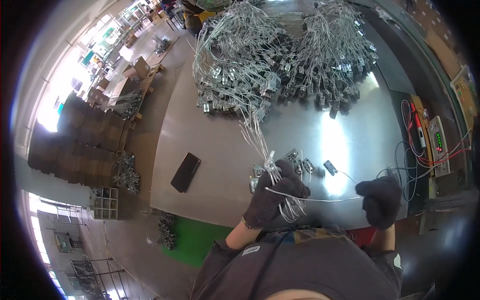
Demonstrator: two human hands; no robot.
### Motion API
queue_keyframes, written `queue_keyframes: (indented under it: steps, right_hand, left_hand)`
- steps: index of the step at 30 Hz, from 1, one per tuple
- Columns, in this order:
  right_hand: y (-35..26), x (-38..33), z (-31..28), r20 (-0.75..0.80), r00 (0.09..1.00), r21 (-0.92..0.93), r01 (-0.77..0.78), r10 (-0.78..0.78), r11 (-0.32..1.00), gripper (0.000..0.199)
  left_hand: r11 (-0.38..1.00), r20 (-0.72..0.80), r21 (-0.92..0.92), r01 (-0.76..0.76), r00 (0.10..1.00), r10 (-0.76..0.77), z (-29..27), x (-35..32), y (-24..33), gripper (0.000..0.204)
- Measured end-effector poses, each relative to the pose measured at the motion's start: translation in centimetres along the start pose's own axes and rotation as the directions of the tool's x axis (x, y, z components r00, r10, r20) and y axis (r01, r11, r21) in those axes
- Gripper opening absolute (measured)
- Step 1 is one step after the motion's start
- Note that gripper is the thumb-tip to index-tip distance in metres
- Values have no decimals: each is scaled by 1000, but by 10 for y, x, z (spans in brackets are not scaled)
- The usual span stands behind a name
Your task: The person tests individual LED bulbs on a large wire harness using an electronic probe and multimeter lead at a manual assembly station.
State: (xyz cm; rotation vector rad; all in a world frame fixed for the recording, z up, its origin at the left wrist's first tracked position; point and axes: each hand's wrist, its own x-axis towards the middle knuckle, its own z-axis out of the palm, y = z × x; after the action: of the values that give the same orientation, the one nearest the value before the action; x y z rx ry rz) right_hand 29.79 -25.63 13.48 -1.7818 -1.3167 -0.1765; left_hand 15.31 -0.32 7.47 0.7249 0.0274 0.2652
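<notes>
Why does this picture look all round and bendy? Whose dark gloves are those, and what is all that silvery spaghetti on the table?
The picture comes from a small camera worn on a person's head, looking down. Its lens sees very wide, so straight edges curve near the rim.

The two dark gloves are that person's own hands. The left hand grips a bunch of thin white wires. The right hand pinches one single wire pulled tight between both hands.

They work over a shiny grey metal table. The "spaghetti" is a big heap of wire bundles with little metal parts on their ends. A flat black phone lies on the table's left side. On the right stands a small box with green lit numbers and red cables.
</notes>
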Motion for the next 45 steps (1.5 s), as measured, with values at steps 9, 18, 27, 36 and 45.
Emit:
queue_keyframes:
  steps: [9, 18, 27, 36, 45]
  right_hand:
    - [-6, -8, -22, 35, 997, -347, -55, 71, 936, 30]
    - [-2, -11, -19, 68, 975, -210, -195, 213, 958, 31]
    - [-1, -3, -2, -13, 983, -212, -184, 185, 960, 27]
    - [-3, 0, 44, 199, 948, -269, -192, 249, 944, 43]
    - [13, 5, 71, -143, 932, -246, 293, -334, 924, 35]
  left_hand:
    - [982, 5, 140, -129, 992, 129, -2, 29, -42, 32]
    - [986, 85, -163, 28, 996, -14, -13, 47, -52, 41]
    - [999, -84, -47, 5, 996, -9, -20, 48, -67, 45]
    - [980, 13, 186, 66, 997, -70, -11, 28, -63, 52]
    - [974, 62, 180, -140, 989, 130, 2, 32, -45, 64]
